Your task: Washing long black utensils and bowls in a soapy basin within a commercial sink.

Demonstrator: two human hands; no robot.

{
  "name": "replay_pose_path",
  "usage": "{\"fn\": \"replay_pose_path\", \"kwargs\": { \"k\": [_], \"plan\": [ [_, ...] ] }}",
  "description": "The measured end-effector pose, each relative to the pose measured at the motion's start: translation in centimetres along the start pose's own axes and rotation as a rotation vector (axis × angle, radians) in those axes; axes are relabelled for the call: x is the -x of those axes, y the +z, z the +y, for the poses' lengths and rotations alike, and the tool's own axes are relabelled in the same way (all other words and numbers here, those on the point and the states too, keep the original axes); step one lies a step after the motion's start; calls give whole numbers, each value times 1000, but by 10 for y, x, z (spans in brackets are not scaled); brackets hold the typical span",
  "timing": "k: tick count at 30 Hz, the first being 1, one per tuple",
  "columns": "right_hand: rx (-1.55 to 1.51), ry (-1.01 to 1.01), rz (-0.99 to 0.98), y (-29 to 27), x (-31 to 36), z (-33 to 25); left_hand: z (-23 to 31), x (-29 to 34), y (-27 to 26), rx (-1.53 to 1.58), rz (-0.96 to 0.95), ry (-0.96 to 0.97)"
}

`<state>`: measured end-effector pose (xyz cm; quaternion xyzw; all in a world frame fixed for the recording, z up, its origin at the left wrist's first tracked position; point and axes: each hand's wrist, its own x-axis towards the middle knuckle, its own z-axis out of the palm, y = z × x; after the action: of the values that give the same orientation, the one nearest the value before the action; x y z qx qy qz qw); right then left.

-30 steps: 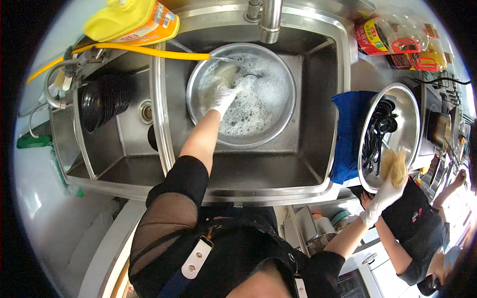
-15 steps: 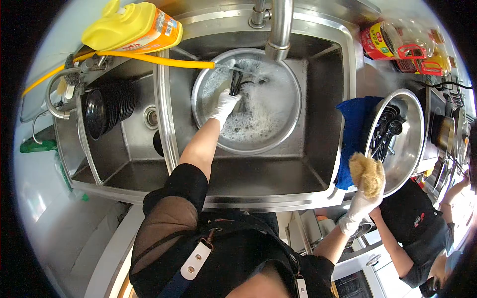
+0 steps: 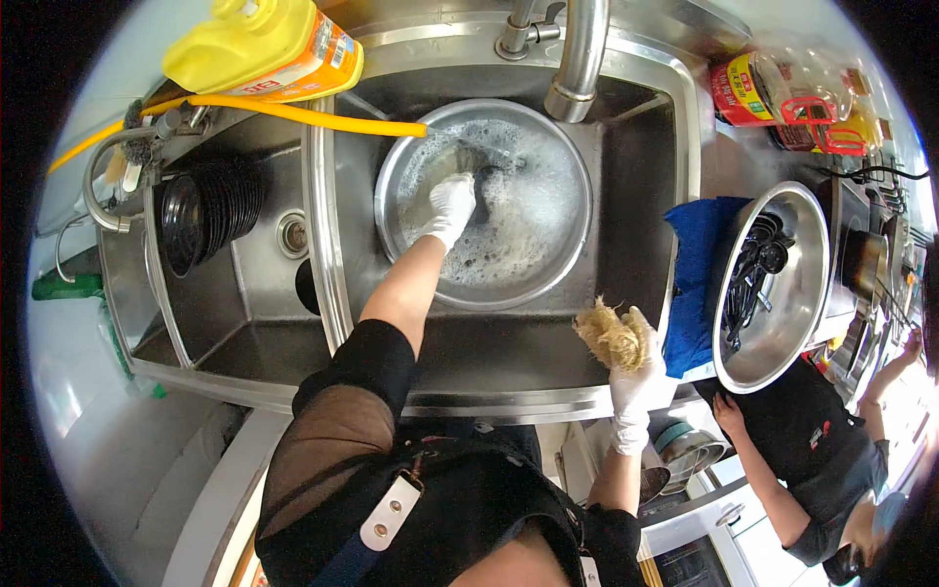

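My left hand (image 3: pixel 453 203), in a white glove, is closed over the soapy water in a round metal basin (image 3: pixel 389 233) inside the large sink. Black utensils (image 3: pixel 485 180) show beside its fingers, partly sunk in suds and blurred. A tan fibrous scrubber (image 3: pixel 608 336) is in my gloved right hand (image 3: pixel 636 370), above the sink's front right corner. From the end of a yellow hose (image 3: pixel 362 124), water runs into the basin. More black ladles and spoons (image 3: pixel 751 279) lie in a tilted metal bowl (image 3: pixel 797 313) to the right, beside a blue cloth (image 3: pixel 696 279).
Stacked black plates (image 3: pixel 210 220) stand in the left sink, past a metal divider (image 3: pixel 325 220). A faucet (image 3: pixel 579 68) overhangs the basin's back edge. A yellow jug (image 3: pixel 259 54) sits back left, oil bottles (image 3: pixel 782 93) back right. Another person (image 3: pixel 802 450) is close on the right.
My right hand has brought the scrubber leftward, from beside the metal bowl to over the sink's front right corner. My left hand has shifted slightly, and the black utensils have sunk lower into the suds.
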<state>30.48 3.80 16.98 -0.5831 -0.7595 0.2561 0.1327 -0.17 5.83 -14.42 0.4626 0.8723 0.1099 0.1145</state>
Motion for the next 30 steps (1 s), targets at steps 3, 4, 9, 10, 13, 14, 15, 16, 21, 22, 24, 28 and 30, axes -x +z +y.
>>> {"fn": "replay_pose_path", "kwargs": {
  "k": [3, 4, 9, 10, 13, 14, 15, 16, 21, 22, 24, 28, 30],
  "plan": [
    [-16, 11, -26, 11, 7, 4, -5, 5, -4, 228, 124, -126],
    [-19, 4, -36, 14, 8, 5, -7, 4, -8, 367, 110, -197],
    [-81, -16, -71, 30, 13, 10, -6, -8, -32, 434, -204, -91],
    [-62, -11, -78, 33, 14, 10, -3, -10, -34, 385, -304, -43],
    [-30, 5, -101, 42, 18, 12, 9, -11, -33, 289, -538, 108],
    [-46, 23, -111, 45, 19, 12, 13, -10, -30, 325, -462, 16],
    [-63, 41, -119, 47, 21, 12, 16, -9, -26, 355, -359, -65],
    [-83, 72, -138, 49, 21, 12, 18, -9, -21, 391, -291, -155],
    [-56, 44, -135, 54, 26, 12, 23, -23, 6, 225, -108, -290],
    [-62, 28, -130, 54, 27, 13, 22, -31, 15, 278, -53, -300],
    [-77, 67, -145, 55, 28, 13, 16, -53, 42, 527, -61, -308],
    [-69, 66, -150, 58, 31, 12, 0, -94, 89, 1500, 80, -675],
    [-65, 43, -144, 62, 31, 12, -7, -96, 98, 1415, 172, -542]
  ]
}}
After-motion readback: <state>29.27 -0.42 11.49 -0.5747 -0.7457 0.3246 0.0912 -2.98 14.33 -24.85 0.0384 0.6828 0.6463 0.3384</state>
